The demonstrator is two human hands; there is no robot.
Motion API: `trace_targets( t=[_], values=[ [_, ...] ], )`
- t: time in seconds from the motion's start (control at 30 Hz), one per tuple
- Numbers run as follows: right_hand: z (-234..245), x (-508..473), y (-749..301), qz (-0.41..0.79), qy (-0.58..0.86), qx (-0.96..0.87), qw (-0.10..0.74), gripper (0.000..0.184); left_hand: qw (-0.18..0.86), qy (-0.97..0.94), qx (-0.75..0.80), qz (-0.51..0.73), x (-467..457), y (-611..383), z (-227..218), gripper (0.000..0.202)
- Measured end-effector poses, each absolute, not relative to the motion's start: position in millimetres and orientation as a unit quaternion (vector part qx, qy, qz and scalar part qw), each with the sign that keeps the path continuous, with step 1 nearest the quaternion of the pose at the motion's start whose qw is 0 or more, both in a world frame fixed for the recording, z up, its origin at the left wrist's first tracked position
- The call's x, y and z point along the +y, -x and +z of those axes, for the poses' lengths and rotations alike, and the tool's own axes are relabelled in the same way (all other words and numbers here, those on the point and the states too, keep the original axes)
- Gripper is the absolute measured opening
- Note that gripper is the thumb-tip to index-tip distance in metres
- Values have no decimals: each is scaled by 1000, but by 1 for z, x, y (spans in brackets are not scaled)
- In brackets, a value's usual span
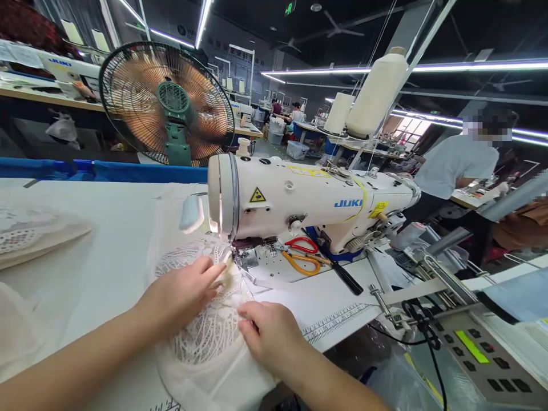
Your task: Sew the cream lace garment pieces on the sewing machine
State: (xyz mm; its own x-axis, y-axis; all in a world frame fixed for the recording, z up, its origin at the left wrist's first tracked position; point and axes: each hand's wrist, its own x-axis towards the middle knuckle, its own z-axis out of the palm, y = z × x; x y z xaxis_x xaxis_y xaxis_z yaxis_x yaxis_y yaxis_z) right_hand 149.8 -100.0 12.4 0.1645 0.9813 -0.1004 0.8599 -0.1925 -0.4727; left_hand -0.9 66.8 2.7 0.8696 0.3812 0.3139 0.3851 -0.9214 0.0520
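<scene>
A white lace-panelled fabric piece (209, 337) lies on the table and runs under the needle area of a sewing machine (274, 200). My left hand (184, 291) rests on the lace just in front of the needle, its fingers stretched out over the cloth. Closer to me, my right hand (269, 331) pinches the fabric's right edge between thumb and bent forefinger. The cloth passes beneath the presser foot, whose details are hard to make out.
Red-handled scissors (302, 245), orange-handled scissors (302, 264) and a black-handled tool (347, 278) lie beside the machine. More lace fabric (38, 231) rests at left. A large fan (166, 103) stands behind. A control panel (483, 348) is at right; a person (458, 160) stands beyond.
</scene>
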Motion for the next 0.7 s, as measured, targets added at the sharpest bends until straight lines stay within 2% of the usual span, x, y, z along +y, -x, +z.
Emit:
trace_targets(
  t=[0.1,0.2,0.4,0.53,0.7],
  values=[
    [16,-99,-150,198,737,-635,116,41,141,967,-181,-114,62,0,7,39],
    [22,-96,-149,198,740,-637,81,48,170,972,-129,-101,59,-6,11,53],
    [24,-89,-151,186,737,-648,44,48,98,992,-51,-66,63,-11,0,27],
    [27,-84,-156,171,741,-649,23,45,77,988,-90,-97,64,-10,-2,42],
    [31,-78,-160,159,740,-653,11,38,15,985,-148,-81,63,-18,7,42]
  ],
)
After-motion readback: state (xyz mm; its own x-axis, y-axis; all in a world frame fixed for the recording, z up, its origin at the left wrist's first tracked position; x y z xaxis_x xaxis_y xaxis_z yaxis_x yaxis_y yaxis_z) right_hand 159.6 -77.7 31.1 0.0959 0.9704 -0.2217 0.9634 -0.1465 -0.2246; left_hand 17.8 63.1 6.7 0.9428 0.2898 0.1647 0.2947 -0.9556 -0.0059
